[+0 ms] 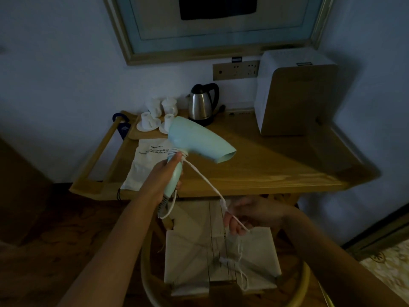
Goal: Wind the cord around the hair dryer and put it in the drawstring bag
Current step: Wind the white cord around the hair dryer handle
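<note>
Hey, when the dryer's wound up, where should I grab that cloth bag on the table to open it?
Grip the bag at its near end, coming from the table's front edge. The dark drawstring hangs there, which suggests the mouth faces you; the far end looks closed. The left hand holds the dryer, so the right hand, now holding the cord, would likely do it.

A: I log the hair dryer (194,140) as smooth matt plastic, pale green; its cord (202,176) looks rubbery white.

B: At 10 o'clock of it I note a cloth drawstring bag (143,165), matt, on a grained wooden table (265,165). Kettle (200,105) at 12: glossy metal.
</note>
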Motion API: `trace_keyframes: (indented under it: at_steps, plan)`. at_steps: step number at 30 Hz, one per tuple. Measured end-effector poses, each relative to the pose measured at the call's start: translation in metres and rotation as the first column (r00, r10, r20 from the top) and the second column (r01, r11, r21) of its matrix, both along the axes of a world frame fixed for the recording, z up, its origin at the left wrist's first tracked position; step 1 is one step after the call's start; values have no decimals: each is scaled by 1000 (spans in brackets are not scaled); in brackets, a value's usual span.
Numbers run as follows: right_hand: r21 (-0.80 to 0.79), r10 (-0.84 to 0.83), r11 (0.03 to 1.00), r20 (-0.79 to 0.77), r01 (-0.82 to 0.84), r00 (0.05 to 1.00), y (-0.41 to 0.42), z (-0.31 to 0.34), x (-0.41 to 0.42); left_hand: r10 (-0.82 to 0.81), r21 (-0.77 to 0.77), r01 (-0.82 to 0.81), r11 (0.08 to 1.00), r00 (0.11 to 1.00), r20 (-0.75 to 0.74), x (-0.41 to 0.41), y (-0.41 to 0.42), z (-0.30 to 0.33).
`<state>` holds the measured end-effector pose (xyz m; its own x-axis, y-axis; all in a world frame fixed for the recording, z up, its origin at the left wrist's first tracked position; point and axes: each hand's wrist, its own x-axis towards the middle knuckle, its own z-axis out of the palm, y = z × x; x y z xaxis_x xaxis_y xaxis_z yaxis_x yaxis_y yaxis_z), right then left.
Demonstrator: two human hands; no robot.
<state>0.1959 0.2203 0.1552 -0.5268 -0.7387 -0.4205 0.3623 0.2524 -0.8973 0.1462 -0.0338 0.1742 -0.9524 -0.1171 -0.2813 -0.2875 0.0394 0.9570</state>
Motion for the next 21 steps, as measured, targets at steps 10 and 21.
trace_keyframes:
  at_steps: [10,21]
  plan:
    - [-38,-760,637,133,770,636,-22,-29,-17,-70,99,68,993,997,12,3,3,8]
    - [-574,-781,174,414,800,467,20,-26,-39,-24,220,-26,975,975,219,19,5,-20]
